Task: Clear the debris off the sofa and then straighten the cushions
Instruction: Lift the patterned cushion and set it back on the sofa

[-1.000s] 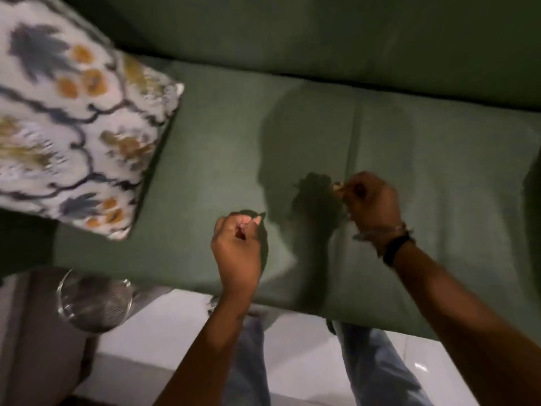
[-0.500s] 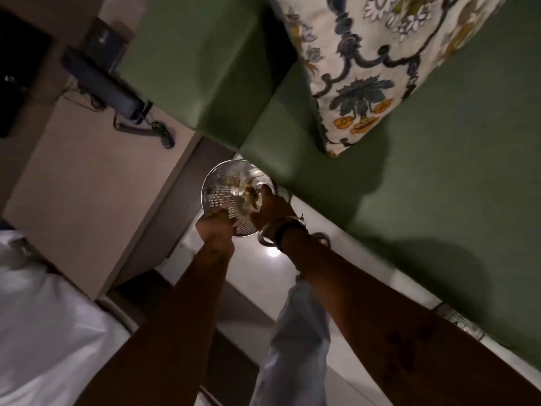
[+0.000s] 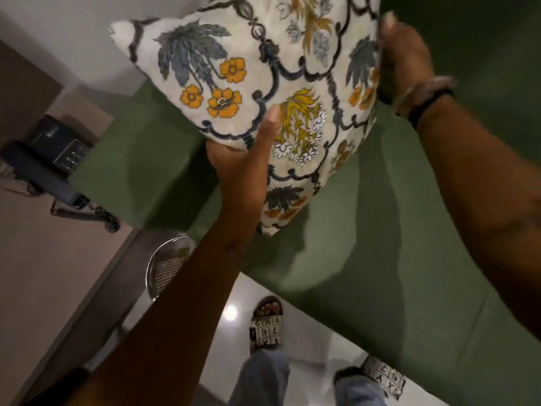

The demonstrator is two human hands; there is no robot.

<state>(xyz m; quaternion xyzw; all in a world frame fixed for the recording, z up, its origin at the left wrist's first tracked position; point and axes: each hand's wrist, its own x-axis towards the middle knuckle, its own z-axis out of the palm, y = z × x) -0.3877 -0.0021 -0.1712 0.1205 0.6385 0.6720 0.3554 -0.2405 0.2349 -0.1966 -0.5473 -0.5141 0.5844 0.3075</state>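
A white cushion (image 3: 263,83) printed with blue leaves and yellow flowers is held up over the green sofa (image 3: 366,244). My left hand (image 3: 243,159) grips its lower edge from underneath, thumb pressed on the front face. My right hand (image 3: 404,54) clasps the cushion's right edge, with bracelets on the wrist. The cushion's lower corner hangs just above the seat. No debris shows on the visible part of the seat.
A metal mesh bin (image 3: 167,268) stands on the floor beside the sofa arm, partly behind my left forearm. A dark telephone (image 3: 49,162) with a coiled cord sits on a beige side table (image 3: 44,259) at the left. My sandalled feet (image 3: 266,323) stand on the glossy white floor.
Both hands have left the mesh bin, where they were half a second ago, and have taken hold of the patterned cushion. The view has swung up towards the sofa.
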